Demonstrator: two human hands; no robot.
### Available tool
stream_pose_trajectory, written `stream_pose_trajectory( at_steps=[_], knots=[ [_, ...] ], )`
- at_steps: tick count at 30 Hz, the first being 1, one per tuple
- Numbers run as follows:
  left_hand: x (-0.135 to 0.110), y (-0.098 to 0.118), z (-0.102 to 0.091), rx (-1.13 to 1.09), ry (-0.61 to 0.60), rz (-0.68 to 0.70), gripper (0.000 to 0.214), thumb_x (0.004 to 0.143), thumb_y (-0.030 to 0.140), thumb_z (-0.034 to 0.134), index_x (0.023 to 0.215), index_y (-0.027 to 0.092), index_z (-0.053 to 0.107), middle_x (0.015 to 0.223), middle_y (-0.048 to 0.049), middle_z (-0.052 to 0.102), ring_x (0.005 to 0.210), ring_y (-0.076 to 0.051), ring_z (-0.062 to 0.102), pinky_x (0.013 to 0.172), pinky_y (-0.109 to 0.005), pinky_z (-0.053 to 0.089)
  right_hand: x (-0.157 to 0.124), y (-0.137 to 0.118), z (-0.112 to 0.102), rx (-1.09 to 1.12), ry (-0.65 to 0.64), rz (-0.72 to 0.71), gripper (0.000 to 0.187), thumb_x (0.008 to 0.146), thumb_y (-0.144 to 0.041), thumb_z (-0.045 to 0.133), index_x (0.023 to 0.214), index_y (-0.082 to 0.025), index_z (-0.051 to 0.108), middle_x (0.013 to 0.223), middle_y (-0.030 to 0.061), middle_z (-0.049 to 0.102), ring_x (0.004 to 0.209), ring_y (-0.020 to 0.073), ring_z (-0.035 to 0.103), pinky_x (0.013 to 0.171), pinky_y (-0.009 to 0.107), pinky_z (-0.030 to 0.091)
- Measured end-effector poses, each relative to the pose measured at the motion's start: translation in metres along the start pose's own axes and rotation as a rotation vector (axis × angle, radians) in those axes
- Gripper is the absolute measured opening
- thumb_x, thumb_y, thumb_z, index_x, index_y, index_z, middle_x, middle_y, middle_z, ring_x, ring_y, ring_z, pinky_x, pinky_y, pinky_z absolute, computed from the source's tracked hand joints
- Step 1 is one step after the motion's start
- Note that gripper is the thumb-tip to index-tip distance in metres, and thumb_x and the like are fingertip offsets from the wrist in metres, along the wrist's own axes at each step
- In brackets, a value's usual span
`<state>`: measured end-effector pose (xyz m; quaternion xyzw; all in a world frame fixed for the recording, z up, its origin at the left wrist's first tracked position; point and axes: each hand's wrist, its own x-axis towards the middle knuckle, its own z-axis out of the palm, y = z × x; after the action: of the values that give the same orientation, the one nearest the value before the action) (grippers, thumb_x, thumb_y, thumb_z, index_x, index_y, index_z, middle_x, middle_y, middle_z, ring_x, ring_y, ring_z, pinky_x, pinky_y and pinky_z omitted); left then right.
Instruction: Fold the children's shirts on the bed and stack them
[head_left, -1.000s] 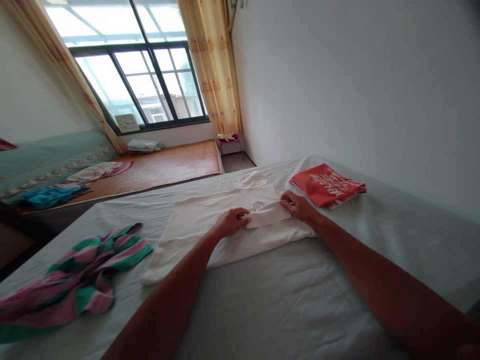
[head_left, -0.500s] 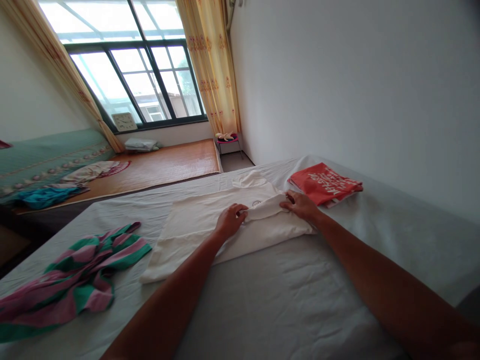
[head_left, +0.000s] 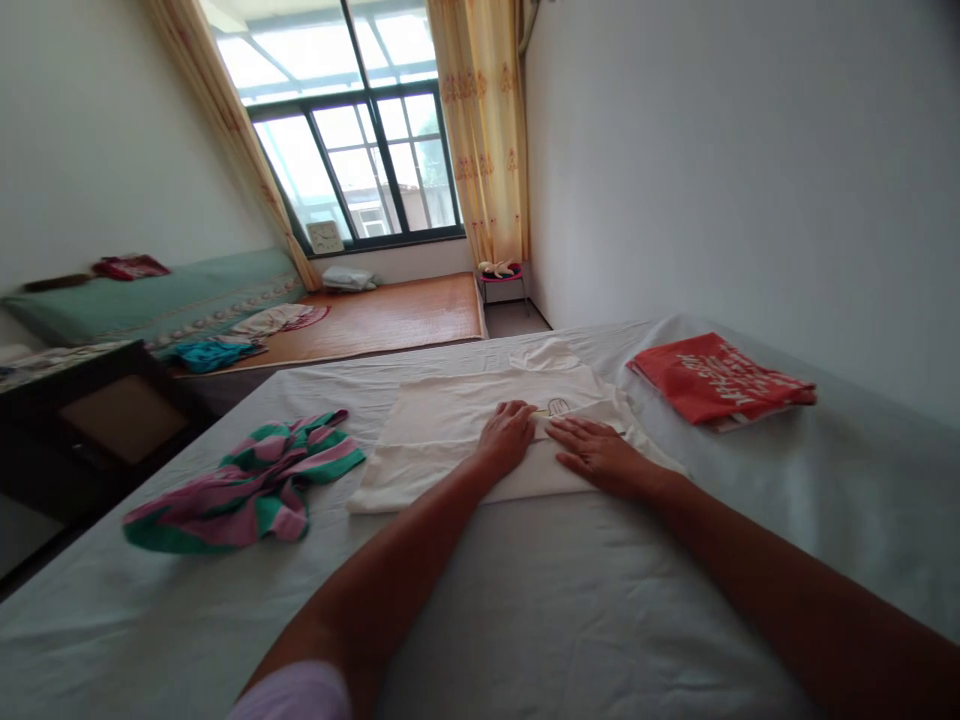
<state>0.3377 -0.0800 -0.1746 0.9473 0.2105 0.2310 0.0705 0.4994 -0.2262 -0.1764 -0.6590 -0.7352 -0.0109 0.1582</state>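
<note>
A white T-shirt (head_left: pixel 442 410) lies spread on the bed, its near side folded over towards the middle. A small round print shows on it just beyond my hands. My left hand (head_left: pixel 508 436) rests on the folded part with its fingers stretched forward. Beside it, my right hand (head_left: pixel 596 452) lies flat on the same fold, fingers spread. Neither hand grips the cloth. To the right of the shirt is a folded red garment (head_left: pixel 712 378) with white lettering. A crumpled pink and green striped garment (head_left: pixel 255 485) lies to the left.
A pale sheet (head_left: pixel 525 600) covers the bed under the clothes. A dark cabinet (head_left: pixel 124 420) stands at the left. Beyond are a second bed with a brown mat (head_left: pixel 420 305), a pink stool (head_left: pixel 501 275) and a window. A white wall (head_left: pixel 735 180) runs along the right.
My fingers have let go of the pinched shirt edge and now lie flat on the fold. The view has swung left, so more of the cabinet shows.
</note>
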Motion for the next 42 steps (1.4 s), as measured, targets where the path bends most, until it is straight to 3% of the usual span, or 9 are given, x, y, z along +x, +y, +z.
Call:
stream_pose_trajectory(
  at_steps=[4,11,15,20,25,29,32,37,42],
  knots=[
    [-0.017,-0.027,-0.010,0.090,-0.084,-0.044,0.043,0.096,0.041,0.035,0.131,0.022,0.049,0.136,-0.0078,0.049,0.128,-0.022,0.040,0.107,-0.037,0.034,-0.001,0.007,0.011,-0.038,-0.061,0.016,0.054,0.096,-0.052,0.024,0.143,-0.029,0.036,0.149,0.0010,0.036,0.138,0.0219,0.028,0.112,0.044,0.023],
    [-0.087,-0.134,-0.069,0.334,-0.127,-0.345,0.044,0.096,0.036,0.028,0.131,0.021,0.050,0.139,-0.0070,0.048,0.132,-0.022,0.037,0.111,-0.039,0.029,-0.002,0.008,0.008,-0.029,-0.052,0.021,0.054,0.095,-0.052,0.025,0.144,-0.030,0.035,0.149,-0.0008,0.035,0.138,0.0210,0.028,0.113,0.042,0.021],
    [-0.114,-0.172,-0.091,0.412,-0.111,-0.420,0.044,0.095,0.031,0.028,0.129,0.017,0.051,0.136,-0.0088,0.051,0.130,-0.021,0.040,0.113,-0.038,0.026,-0.001,0.005,0.010,-0.014,-0.037,0.014,0.053,0.095,-0.051,0.027,0.143,-0.030,0.037,0.148,0.0001,0.038,0.137,0.0207,0.030,0.113,0.043,0.022],
    [-0.122,-0.174,-0.098,0.422,-0.060,-0.419,0.044,0.094,0.031,0.030,0.131,0.019,0.051,0.139,-0.0075,0.048,0.133,-0.023,0.036,0.113,-0.040,0.025,-0.002,0.005,0.011,0.008,-0.015,0.019,0.049,0.095,-0.046,0.033,0.141,-0.031,0.039,0.146,0.0013,0.041,0.137,0.0221,0.031,0.111,0.046,0.025],
    [-0.096,-0.153,-0.102,0.343,-0.132,-0.307,0.044,0.088,0.020,0.038,0.129,0.019,0.054,0.143,-0.0083,0.043,0.135,-0.026,0.033,0.112,-0.042,0.026,0.022,-0.006,0.000,0.001,-0.050,0.020,0.046,0.094,-0.045,0.036,0.133,-0.027,0.051,0.138,0.0064,0.051,0.130,0.0240,0.042,0.105,0.046,0.035],
    [-0.059,-0.121,-0.080,0.149,-0.225,-0.105,0.045,0.094,0.035,0.033,0.133,0.021,0.050,0.142,-0.0084,0.045,0.134,-0.021,0.036,0.112,-0.036,0.026,0.065,-0.028,0.000,0.007,-0.068,-0.038,0.049,0.095,-0.046,0.031,0.134,-0.023,0.050,0.139,0.0084,0.049,0.130,0.0233,0.041,0.107,0.044,0.031],
    [-0.046,-0.110,-0.061,0.070,-0.323,-0.069,0.052,0.094,0.048,0.031,0.140,0.026,0.040,0.149,-0.0056,0.035,0.138,-0.021,0.028,0.112,-0.037,0.022,0.088,-0.024,0.010,0.024,-0.158,-0.025,0.056,0.095,-0.053,0.027,0.140,-0.024,0.043,0.146,0.0077,0.041,0.135,0.0231,0.034,0.110,0.045,0.027],
    [-0.050,-0.146,-0.060,0.108,-0.355,-0.167,0.055,0.095,0.052,0.023,0.145,0.031,0.030,0.154,-0.0021,0.023,0.142,-0.021,0.017,0.113,-0.040,0.015,0.091,0.040,0.017,0.012,-0.192,0.049,0.057,0.096,-0.050,0.020,0.141,-0.022,0.042,0.148,0.0067,0.037,0.139,0.0199,0.027,0.114,0.039,0.020],
    [-0.053,-0.196,-0.073,0.190,-0.375,-0.303,0.059,0.094,0.053,0.022,0.147,0.027,0.025,0.155,-0.0032,0.020,0.143,-0.022,0.015,0.113,-0.041,0.014,0.075,0.088,0.011,-0.014,-0.162,0.193,0.056,0.094,-0.052,0.025,0.141,-0.026,0.041,0.148,0.0056,0.036,0.138,0.0233,0.029,0.112,0.046,0.023]
  ],
)
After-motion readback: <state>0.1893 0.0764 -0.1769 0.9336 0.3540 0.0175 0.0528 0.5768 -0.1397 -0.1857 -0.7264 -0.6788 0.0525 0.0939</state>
